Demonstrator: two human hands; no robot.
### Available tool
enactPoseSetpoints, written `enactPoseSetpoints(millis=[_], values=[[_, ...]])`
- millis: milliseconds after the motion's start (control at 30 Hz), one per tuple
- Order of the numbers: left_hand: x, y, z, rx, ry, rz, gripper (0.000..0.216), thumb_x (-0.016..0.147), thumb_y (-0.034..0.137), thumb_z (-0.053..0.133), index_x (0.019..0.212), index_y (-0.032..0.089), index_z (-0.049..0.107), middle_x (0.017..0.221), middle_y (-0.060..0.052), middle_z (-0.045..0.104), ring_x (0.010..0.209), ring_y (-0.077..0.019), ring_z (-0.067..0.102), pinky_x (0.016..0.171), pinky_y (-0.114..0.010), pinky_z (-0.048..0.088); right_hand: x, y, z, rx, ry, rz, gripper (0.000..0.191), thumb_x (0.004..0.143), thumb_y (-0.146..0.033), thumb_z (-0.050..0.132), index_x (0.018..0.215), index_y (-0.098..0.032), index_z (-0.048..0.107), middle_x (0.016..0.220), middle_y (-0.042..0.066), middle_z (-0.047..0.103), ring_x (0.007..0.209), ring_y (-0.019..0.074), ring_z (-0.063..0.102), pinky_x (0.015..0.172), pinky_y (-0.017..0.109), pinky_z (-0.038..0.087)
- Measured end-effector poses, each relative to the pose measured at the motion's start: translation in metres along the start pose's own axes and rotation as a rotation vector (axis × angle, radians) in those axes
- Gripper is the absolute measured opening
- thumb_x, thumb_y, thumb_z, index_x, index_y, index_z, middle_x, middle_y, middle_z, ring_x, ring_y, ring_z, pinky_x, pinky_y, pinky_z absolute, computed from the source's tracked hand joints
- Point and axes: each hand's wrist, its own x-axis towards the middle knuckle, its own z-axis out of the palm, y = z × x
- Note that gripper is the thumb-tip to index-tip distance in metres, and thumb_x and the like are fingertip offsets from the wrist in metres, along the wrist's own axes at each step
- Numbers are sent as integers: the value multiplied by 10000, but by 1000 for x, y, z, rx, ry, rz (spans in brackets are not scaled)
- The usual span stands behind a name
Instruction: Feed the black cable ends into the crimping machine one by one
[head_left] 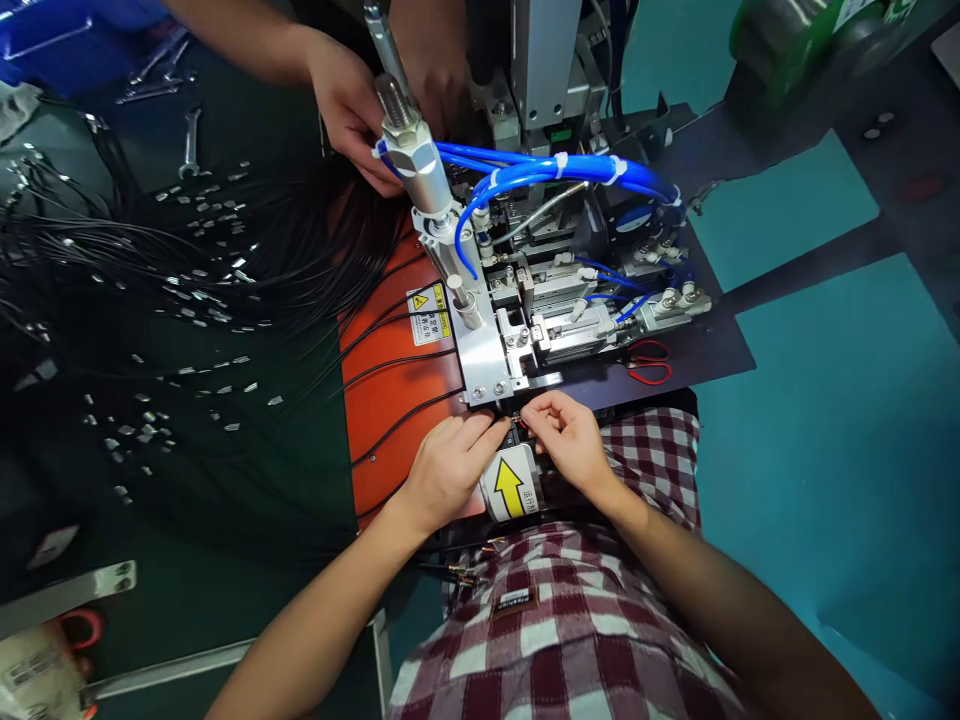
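Observation:
At the near end of the machine (480,365), my left hand (446,465) is closed in a pinch. A black cable (373,512) runs across the orange plate (390,400) and under this hand. Facing it, my right hand (566,435) pinches thin wires (520,421), with a bit of red showing between the fingertips. Both sets of fingertips nearly meet, hiding most of the wire ends. Just below them is a white label with a yellow arrow (510,488). Several other black cables lie over the orange plate and lead into the machine's metal block.
A co-worker's hand (356,115) is at the far side by the metal cylinder (424,170). Blue air tubes (585,168) arch over the machine. Red-handled scissors (649,362) lie at right. Bundled black cables (300,240) and a wrench (191,142) lie at left.

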Motion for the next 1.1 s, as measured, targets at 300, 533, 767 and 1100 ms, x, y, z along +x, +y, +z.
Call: enactPoseSetpoints(millis=[300,533,767,1100], values=[[1,0,0,-2,4,6,300,937,137,373,1101,105,622,914,-131,648,747,-185,577,641,-300,477,0,7,-4,214,-32,175,313,804,-475,610,738,-178,537,589,-51,507,437,76,445,453,221,371],[1,0,-1,-11,-4,-10,297,936,151,388,1098,107,632,881,-121,642,730,-182,571,637,-297,467,-16,-11,-1,-222,14,-24,180,864,-321,552,781,-177,622,648,6,592,553,128,514,533,249,404],[3,1,-1,-1,-7,-9,294,938,159,387,1090,106,633,874,-113,644,706,-181,549,603,-297,440,-13,-30,-8,-821,22,-420,198,902,-238,488,799,-164,640,742,56,667,628,153,540,658,305,366],[1,14,-11,123,-121,-92,322,900,139,430,1175,133,597,951,-138,587,820,-240,508,675,-363,422,8,-9,-14,139,-184,214,252,778,-413,619,753,-167,570,548,-59,480,430,81,425,436,223,353]])
